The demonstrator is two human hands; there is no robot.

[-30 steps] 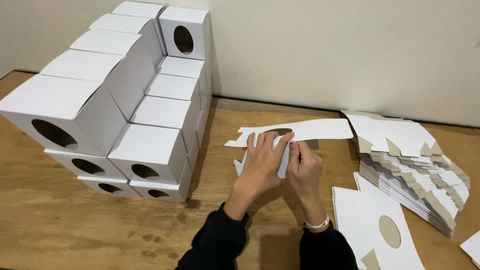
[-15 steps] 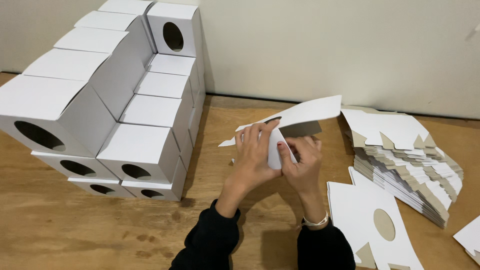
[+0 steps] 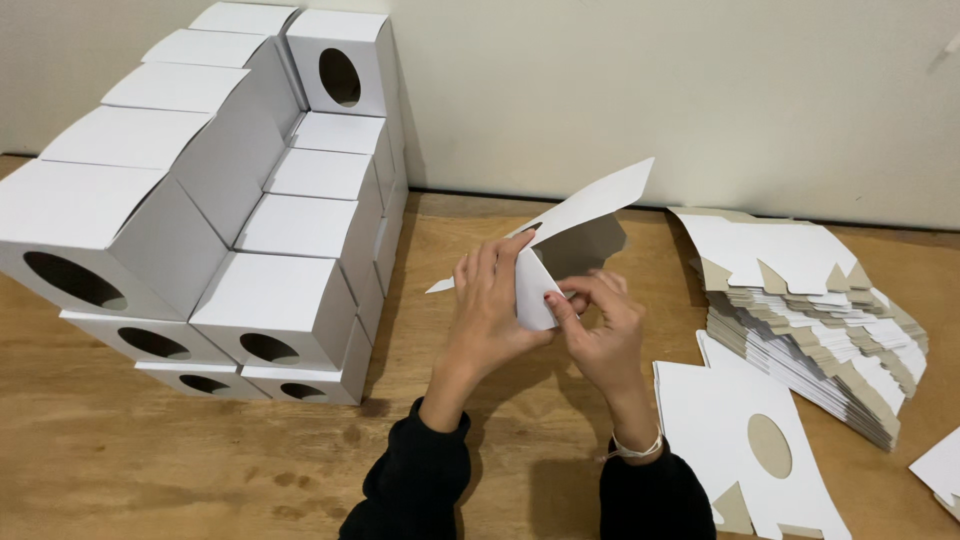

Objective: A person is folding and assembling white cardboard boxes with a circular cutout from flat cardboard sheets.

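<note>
As both hands (image 3: 545,315) fold, box blank (image 3: 570,235) lifted

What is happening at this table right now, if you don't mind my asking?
A person is folding a flat white cardboard blank with both hands: the left hand and right hand bend it above the wooden table. Finished white boxes with round holes are stacked at the left; a pile of unfolded blanks lies at the right.

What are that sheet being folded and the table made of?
The sheet looks like thin cardboard: matte white on one face, and the flat stack of like sheets shows grey-brown backs. The table looks like wood, with visible grain and a dull finish.
</note>
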